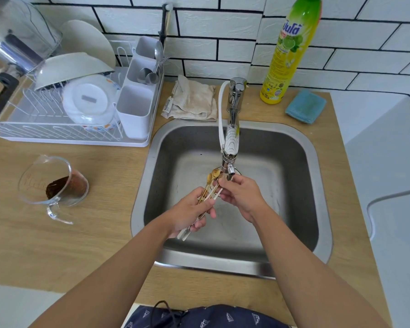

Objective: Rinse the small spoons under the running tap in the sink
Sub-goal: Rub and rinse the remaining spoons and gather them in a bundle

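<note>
Several small spoons (210,179) with gold bowls and white handles are bunched together over the steel sink (301,147). My left hand (189,215) grips their handles, whose white ends stick out below my fingers. My right hand (240,194) is closed around the upper part of the bunch, just under the spout of the tap (232,136). The spoon bowls sit right beside the tap's nozzle. I cannot make out a water stream.
A dish rack (64,136) with bowls, plates and a cutlery holder stands at the left. A glass measuring jug (53,183) with brown grounds sits on the wooden counter. Behind the sink lie a folded cloth (194,100), a yellow detergent bottle (289,50) and a blue sponge (305,106).
</note>
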`<state>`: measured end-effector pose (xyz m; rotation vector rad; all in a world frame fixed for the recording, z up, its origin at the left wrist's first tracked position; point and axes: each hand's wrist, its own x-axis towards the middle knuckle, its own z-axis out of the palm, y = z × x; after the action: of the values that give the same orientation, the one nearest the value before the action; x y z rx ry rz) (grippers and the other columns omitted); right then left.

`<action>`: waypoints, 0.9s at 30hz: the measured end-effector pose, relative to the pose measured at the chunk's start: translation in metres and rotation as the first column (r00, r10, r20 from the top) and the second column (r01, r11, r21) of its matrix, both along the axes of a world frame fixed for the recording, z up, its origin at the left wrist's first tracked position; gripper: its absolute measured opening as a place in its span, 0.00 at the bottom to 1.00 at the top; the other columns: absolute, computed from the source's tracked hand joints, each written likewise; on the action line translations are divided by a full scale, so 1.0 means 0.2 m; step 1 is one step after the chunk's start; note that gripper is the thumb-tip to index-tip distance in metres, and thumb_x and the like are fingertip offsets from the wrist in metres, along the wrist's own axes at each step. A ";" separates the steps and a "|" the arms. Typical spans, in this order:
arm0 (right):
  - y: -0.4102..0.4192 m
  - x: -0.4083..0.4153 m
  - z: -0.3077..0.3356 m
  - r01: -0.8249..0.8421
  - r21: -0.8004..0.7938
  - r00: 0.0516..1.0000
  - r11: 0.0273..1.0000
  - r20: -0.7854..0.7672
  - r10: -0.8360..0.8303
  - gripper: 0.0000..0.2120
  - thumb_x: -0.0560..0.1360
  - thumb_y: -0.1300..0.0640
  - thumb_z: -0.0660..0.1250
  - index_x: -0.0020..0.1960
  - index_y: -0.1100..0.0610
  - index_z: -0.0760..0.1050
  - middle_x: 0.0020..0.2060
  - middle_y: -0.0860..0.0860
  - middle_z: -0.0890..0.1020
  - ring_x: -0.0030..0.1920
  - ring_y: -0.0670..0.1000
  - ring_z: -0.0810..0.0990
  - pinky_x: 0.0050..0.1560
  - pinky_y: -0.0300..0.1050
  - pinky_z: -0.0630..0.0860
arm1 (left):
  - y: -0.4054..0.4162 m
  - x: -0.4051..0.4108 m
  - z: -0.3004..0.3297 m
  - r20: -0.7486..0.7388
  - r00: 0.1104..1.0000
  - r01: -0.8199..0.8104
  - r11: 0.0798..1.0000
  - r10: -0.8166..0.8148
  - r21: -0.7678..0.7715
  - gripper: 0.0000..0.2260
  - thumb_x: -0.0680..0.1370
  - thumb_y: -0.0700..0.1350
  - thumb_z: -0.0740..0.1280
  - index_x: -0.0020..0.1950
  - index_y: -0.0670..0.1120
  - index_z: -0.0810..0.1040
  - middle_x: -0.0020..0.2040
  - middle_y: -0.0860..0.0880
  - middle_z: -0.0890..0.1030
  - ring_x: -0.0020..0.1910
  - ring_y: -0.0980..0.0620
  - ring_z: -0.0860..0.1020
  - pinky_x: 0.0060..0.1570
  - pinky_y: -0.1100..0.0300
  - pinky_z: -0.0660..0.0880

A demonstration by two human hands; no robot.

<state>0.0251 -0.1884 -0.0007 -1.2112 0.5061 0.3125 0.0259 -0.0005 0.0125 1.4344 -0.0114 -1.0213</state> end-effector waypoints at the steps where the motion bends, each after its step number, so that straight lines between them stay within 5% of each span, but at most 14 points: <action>1: 0.00 0.00 0.00 0.001 0.008 1.000 1.000 -0.022 -0.001 0.03 0.79 0.60 0.72 0.46 0.56 0.83 0.45 0.53 0.89 0.40 0.46 0.85 0.39 0.39 0.80 | 0.00 0.00 0.01 -0.015 1.000 0.022 1.000 -0.022 -0.004 0.11 0.83 0.48 0.63 0.63 0.46 0.68 0.44 0.44 0.81 0.24 0.54 0.65 0.21 0.64 0.62; 6: -0.01 0.00 0.00 -0.067 0.092 0.993 0.994 -0.087 0.075 0.08 0.79 0.52 0.72 0.55 0.55 0.80 0.53 0.51 0.88 0.36 0.42 0.75 0.30 0.36 0.65 | -0.04 0.03 0.05 -0.072 0.986 0.150 0.988 -0.151 -0.025 0.07 0.84 0.45 0.61 0.59 0.44 0.67 0.41 0.47 0.78 0.23 0.56 0.63 0.20 0.65 0.61; 9: -0.04 0.00 0.01 -0.108 0.152 0.988 0.983 -0.093 0.123 0.06 0.78 0.54 0.73 0.52 0.55 0.80 0.40 0.47 0.83 0.30 0.41 0.67 0.27 0.34 0.59 | -0.07 0.07 0.08 -0.071 0.994 0.078 0.996 -0.081 -0.044 0.04 0.85 0.44 0.59 0.54 0.44 0.67 0.39 0.48 0.75 0.23 0.57 0.64 0.21 0.66 0.60; 15: -0.03 0.04 0.02 -0.077 0.071 0.997 0.994 -0.001 0.077 0.04 0.82 0.62 0.67 0.48 0.59 0.77 0.25 0.46 0.71 0.25 0.43 0.70 0.35 0.37 0.73 | -0.10 0.15 0.12 -0.038 0.986 0.164 0.986 -0.162 0.041 0.07 0.85 0.45 0.59 0.57 0.42 0.72 0.41 0.47 0.78 0.29 0.54 0.70 0.27 0.62 0.67; 18: -0.04 0.06 0.01 0.061 0.061 0.998 0.996 -0.014 -0.060 0.03 0.82 0.63 0.66 0.49 0.60 0.76 0.28 0.49 0.70 0.26 0.44 0.65 0.27 0.36 0.64 | -0.10 0.17 0.12 0.007 0.977 0.208 0.966 -0.212 0.151 0.12 0.85 0.50 0.57 0.57 0.43 0.74 0.41 0.47 0.78 0.33 0.53 0.76 0.32 0.61 0.72; 21: -0.06 0.05 0.00 0.147 0.117 0.989 0.982 -0.002 -0.148 0.03 0.82 0.63 0.67 0.49 0.61 0.77 0.36 0.53 0.76 0.27 0.42 0.67 0.26 0.35 0.65 | -0.09 0.18 0.10 0.030 0.951 0.291 0.920 -0.309 0.262 0.13 0.85 0.53 0.55 0.53 0.45 0.72 0.37 0.49 0.72 0.30 0.54 0.70 0.28 0.62 0.67; 24: -0.07 0.03 0.00 0.081 0.182 0.996 0.980 0.008 -0.084 0.05 0.81 0.62 0.68 0.55 0.62 0.79 0.51 0.61 0.78 0.27 0.42 0.67 0.26 0.35 0.65 | -0.10 0.20 0.08 -0.052 0.953 0.304 0.938 -0.300 0.168 0.12 0.85 0.53 0.56 0.50 0.46 0.69 0.34 0.51 0.67 0.28 0.55 0.60 0.26 0.62 0.55; 27: -0.10 0.02 0.02 0.018 0.189 0.999 0.982 0.027 -0.024 0.05 0.81 0.61 0.69 0.51 0.58 0.84 0.51 0.61 0.80 0.27 0.42 0.66 0.26 0.34 0.64 | -0.10 0.23 0.06 -0.096 0.937 0.347 0.931 -0.337 0.117 0.13 0.84 0.55 0.59 0.49 0.45 0.71 0.34 0.51 0.69 0.27 0.56 0.59 0.23 0.64 0.55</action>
<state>0.0286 -0.2089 0.0035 -1.0237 0.4535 0.3173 0.0718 -0.0202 0.0244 1.5464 -0.1470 -1.3837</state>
